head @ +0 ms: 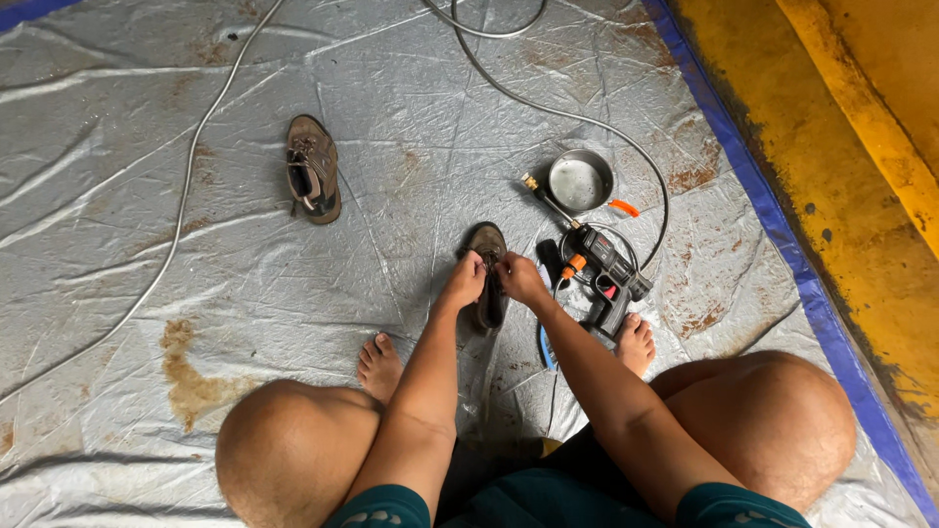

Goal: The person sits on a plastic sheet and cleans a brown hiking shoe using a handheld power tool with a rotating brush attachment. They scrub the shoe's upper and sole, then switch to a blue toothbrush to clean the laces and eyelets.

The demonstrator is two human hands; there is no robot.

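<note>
I squat barefoot on a grey tarp (147, 196). A dirty brown shoe (486, 242) lies between my feet, toe pointing away. My left hand (465, 283) grips its left side near the laces, and my right hand (520, 280) grips its right side; both have fingers closed on the shoe. Its mate, a second brown shoe (313, 168), lies apart on the tarp to the upper left.
A black and orange spray gun (602, 266) with a brass nozzle lies right of my right hand, beside a small metal pan (580, 181) with an orange handle. Grey hoses (186, 186) cross the tarp. A blue tarp border (782, 235) and yellow floor lie right.
</note>
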